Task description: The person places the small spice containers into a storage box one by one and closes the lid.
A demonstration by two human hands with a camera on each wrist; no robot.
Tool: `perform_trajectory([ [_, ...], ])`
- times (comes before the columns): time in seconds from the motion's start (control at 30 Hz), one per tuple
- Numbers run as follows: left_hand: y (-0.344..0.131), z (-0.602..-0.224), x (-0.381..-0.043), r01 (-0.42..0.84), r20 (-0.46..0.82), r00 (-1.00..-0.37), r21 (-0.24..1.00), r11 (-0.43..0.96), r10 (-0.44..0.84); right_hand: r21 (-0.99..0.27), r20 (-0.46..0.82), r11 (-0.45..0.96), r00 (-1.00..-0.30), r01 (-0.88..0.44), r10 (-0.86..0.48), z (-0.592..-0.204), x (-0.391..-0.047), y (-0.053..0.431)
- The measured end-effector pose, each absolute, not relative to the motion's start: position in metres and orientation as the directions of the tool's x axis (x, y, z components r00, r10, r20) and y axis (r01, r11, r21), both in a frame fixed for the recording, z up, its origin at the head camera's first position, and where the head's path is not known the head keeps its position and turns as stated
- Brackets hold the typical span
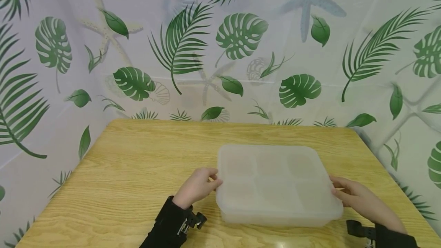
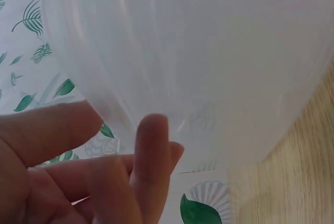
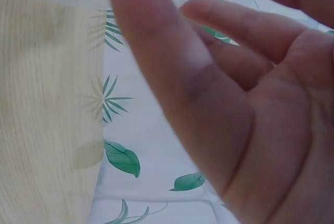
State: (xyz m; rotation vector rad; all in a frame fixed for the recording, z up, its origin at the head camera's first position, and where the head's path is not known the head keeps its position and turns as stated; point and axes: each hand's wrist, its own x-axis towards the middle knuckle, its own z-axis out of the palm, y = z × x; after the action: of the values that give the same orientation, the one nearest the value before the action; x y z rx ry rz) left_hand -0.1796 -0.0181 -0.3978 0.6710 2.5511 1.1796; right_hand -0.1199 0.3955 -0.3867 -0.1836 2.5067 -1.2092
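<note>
A translucent white plastic storage box (image 1: pixel 275 186) with rounded corners is at the right front of the table. Six squarish sections show through its top, their contents too faint to tell. By its left edge my left hand (image 1: pixel 198 186) pinches the rim between thumb and fingers. On the opposite side, my right hand (image 1: pixel 358 198) grips the right edge. Close up in the left wrist view, the box wall (image 2: pixel 198 67) rises above the left fingers (image 2: pixel 151 151). The right wrist view has the right thumb (image 3: pixel 162 51) against the box's pale edge at the top.
The wood-grain table (image 1: pixel 138 171) extends to the left of and behind the box. A white cloth (image 1: pixel 193 56) printed with green leaves, shells and starfish hangs around the table's back and sides. Each wrist carries a black strap with a small mount (image 1: pixel 193 221).
</note>
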Motion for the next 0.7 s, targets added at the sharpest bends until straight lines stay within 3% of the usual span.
perform_trajectory([
  [0.27, -0.0182, -0.3975, -0.1795, 0.339, -0.005, -0.855, 0.752, 0.565, 0.519, -0.78, -0.214, 0.625, -0.925, -0.032, -0.313, -0.3865, -0.1194, 0.3965],
  [0.7, -0.0158, -0.3985, -0.1794, 0.291, -0.05, -0.867, 0.758, 0.584, 0.496, -0.743, -0.211, 0.669, -0.94, -0.025, -0.27, -0.3873, -0.1194, 0.3959],
])
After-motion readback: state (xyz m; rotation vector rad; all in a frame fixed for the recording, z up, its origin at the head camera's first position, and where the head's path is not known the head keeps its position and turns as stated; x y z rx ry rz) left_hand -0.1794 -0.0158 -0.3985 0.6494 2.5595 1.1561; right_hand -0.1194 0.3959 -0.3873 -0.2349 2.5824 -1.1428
